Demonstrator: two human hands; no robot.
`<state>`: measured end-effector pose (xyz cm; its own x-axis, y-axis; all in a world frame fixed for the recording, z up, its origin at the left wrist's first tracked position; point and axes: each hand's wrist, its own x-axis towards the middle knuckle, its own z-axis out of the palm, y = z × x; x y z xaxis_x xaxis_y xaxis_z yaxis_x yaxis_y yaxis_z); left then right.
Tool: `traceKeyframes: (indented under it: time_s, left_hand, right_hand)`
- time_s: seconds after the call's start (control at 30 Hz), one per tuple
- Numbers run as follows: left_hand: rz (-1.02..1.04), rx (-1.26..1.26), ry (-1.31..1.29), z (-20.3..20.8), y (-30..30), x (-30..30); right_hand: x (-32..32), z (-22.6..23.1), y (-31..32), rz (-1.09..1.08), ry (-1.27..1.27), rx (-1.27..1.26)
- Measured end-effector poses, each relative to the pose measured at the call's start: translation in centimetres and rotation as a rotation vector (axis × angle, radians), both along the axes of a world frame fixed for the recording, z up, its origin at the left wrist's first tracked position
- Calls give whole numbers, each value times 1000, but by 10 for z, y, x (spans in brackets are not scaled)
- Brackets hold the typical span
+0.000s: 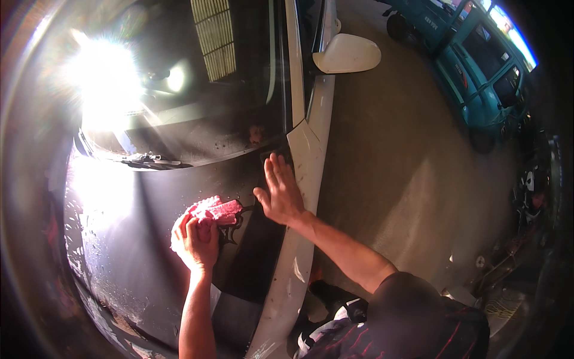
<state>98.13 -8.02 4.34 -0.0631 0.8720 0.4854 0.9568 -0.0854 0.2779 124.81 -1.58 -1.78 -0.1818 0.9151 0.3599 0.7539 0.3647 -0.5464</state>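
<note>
My left hand [196, 244] is closed around a bunched pink cloth [216, 210] and presses it on the dark hood [155, 239] of a white car. A part of the cloth sticks out to the right of my fingers. Farther up and to the right, my right hand [281, 194] lies flat, fingers stretched out and thumb apart. It rests at the hood's right rear corner, beside the white fender [302, 239], and holds nothing. Dark marks [230, 232] show on the hood just right of the cloth. What lies under both palms is hidden.
Beyond the hood are the windshield [197, 119] and a wiper [149, 160]. A white side mirror [348, 54] juts out to the right. A teal vehicle [472, 78] stands across the brown floor [388, 155]. Strong glare whitens the left side.
</note>
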Motion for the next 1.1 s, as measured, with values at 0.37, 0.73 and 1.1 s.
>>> traceKeyframes:
  time_s: [0.37, 0.73, 1.1]
  left_hand:
    - [-23, 24, -40, 4, 0, -2]
    - [-38, 23, -70, 7, 1, -3]
    - [-14, 6, -50, 4, 2, -4]
  right_hand:
    - [15, -1, 13, 74, 10, 36]
    - [5, -7, 20, -126, -67, -27]
    - [30, -7, 53, -79, 12, 91]
